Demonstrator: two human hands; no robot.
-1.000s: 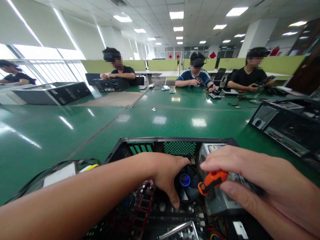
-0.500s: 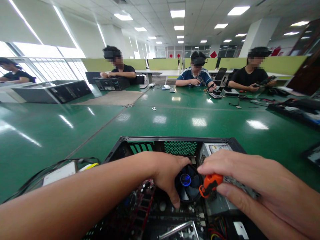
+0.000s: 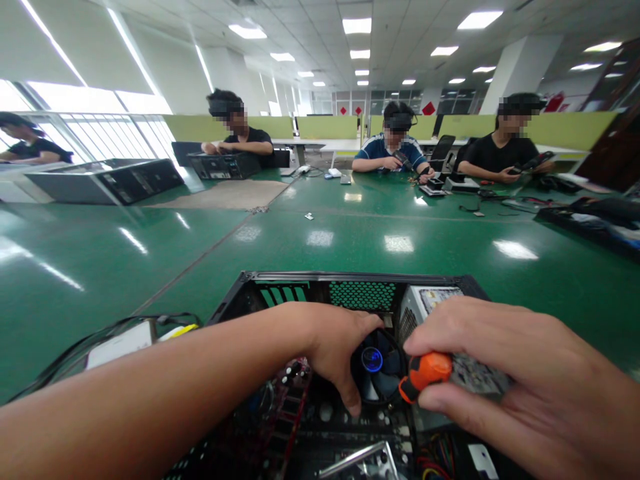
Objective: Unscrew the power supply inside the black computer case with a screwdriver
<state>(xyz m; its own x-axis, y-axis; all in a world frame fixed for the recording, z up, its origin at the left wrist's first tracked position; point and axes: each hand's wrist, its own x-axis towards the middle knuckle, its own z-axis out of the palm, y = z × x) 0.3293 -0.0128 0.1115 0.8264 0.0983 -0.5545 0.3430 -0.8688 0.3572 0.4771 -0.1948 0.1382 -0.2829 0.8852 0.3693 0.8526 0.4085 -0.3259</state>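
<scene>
In front of me lies an open black computer case [image 3: 350, 275] with its inside facing up. My left hand [image 3: 345, 353] reaches in and grips the left side of a round black CPU cooler fan [image 3: 387, 363], thumb at the near edge and fingers at the far edge. The fan's hub is blue. My right hand [image 3: 490, 360] holds a screwdriver by its orange and black handle [image 3: 431, 370], at the fan's right edge. The screwdriver's shaft and tip cannot be made out. Left of the fan is a red circuit board [image 3: 290, 413].
A metal power supply [image 3: 435, 293] fills the case's right side. A silver bracket [image 3: 360, 460] and coloured cables [image 3: 435, 460] lie at the near end. Cables and a white box [image 3: 123, 343] sit left of the case. Several people work across the green table [image 3: 280, 247].
My right hand has shifted slightly and its grip on the screwdriver handle has turned, showing more of the orange. My left hand stays on the fan.
</scene>
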